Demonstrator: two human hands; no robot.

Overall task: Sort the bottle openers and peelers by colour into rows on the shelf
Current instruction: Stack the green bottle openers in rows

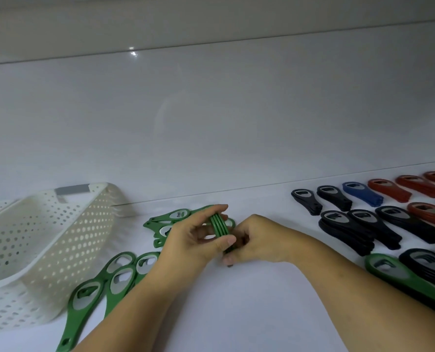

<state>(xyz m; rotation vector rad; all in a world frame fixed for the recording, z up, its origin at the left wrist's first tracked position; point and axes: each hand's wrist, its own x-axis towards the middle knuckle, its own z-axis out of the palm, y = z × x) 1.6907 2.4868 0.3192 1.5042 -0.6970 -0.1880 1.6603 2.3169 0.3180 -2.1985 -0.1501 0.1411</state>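
1. Two hands meet at the middle of the shelf (236,313) around one green stack (220,224) of openers, which they hold on edge; whether the stack touches the shelf cannot be told.
2. The left hand (193,240) grips the stack's upper part, with the thumb on the near side and the fingers curled over the far side.
3. The right hand (258,240) has its fingers curled round the stack's lower end, close against the left thumb.
4. A green pile (160,222) lies flat just behind the left hand and is partly hidden by it.
5. Four or so loose greens (114,275) lie fanned at lower left, handles toward the camera, under the left forearm.
6. A white perforated basket (46,237) lies tipped at far left, just beside the loose greens.
7. At right, well apart from the hands, black stacks (351,227) sit in rows.
8. A blue stack (362,193) stands in the back row between black and red stacks (414,189).
9. One more green opener (394,273) lies at the near right, touching a black stack.
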